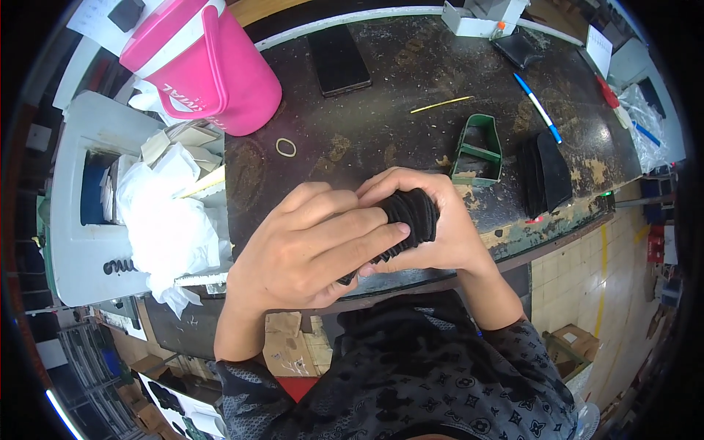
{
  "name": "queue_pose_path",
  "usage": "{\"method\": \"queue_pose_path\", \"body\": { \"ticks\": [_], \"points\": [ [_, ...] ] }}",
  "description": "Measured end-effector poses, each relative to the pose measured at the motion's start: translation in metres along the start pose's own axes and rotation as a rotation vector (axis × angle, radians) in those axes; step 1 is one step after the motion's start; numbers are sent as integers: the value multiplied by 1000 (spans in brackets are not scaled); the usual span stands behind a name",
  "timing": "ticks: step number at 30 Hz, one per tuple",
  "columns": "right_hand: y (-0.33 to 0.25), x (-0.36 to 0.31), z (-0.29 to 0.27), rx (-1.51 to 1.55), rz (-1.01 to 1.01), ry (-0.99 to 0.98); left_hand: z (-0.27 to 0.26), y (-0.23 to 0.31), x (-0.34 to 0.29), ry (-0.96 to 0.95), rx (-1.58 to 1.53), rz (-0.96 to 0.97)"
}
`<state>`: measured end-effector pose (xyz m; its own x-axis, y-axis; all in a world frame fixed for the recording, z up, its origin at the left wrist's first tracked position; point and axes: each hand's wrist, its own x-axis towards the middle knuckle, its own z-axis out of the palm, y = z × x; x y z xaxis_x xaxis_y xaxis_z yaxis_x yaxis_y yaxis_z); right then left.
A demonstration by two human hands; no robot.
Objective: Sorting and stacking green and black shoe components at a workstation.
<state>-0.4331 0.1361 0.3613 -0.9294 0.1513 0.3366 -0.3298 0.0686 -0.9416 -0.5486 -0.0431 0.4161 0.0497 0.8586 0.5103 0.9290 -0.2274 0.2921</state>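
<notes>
Between my two hands, above the front edge of the dark worktable, is a stack of thin black cut pieces. My left hand lies over the stack from the left, its fingers pressed along the top. From the right, my right hand wraps round the far side and underside of the same stack. Much of the stack is hidden under my left fingers. Beyond my right hand stands a green metal cutting die with a crossbar. A second stack of black pieces rests to the right of it.
A pink jug stands at the back left, near a black phone and a rubber band. White plastic bags fill the left side. A blue pen, a yellow strip and a black pouch lie to the right.
</notes>
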Motion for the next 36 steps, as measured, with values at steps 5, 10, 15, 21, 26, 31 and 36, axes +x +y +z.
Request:
{"method": "queue_pose_path", "body": {
  "ticks": [5,10,15,21,26,31,36],
  "points": [
    [1,-1,0,-16,2,19,0,-2,0,4,-18,-10],
    [0,-1,0,-22,6,23,-3,1,0,-10,-58,-36],
    [3,-3,1,-25,-1,38,-4,1,-1,-20,-40,-27],
    [3,-3,3,-18,-3,38,-3,3,-1,-3,-18,-27],
    [-3,-7,-1,14,88,-14,-2,4,-1,9,-38,-37],
    [0,-6,1,-28,55,74,-3,6,3,0,-53,-64],
    [-6,2,10,-90,62,71,-12,2,-11,-12,-6,-41]
  ]
}}
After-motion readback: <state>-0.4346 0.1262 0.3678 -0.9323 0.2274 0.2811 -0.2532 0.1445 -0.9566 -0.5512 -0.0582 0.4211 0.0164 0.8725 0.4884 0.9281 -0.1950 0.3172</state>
